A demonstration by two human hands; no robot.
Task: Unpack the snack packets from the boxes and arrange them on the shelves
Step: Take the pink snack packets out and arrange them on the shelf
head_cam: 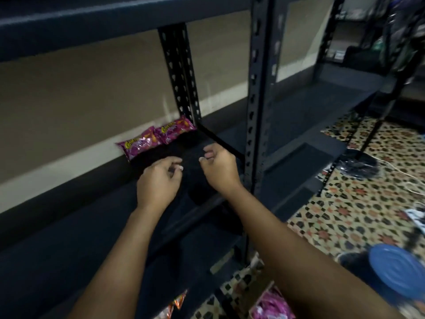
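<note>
Two pink snack packets [156, 138] are seen lying side by side at the back of the dark shelf [69, 238]; the left hand [158, 180] and right hand [219, 168] are held just above it, fingers loosely curled, nothing gripped

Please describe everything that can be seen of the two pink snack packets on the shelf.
The two pink snack packets are glossy, pillow-shaped plastic bags with yellow lettering and orange patches. They lie flat, side by side, short ends touching, at the back of the dark shelf, against the beige wall. The right packet ends beside a perforated black upright. Both look sealed and full. Neither hand touches them; the print is too blurred to read.
</note>
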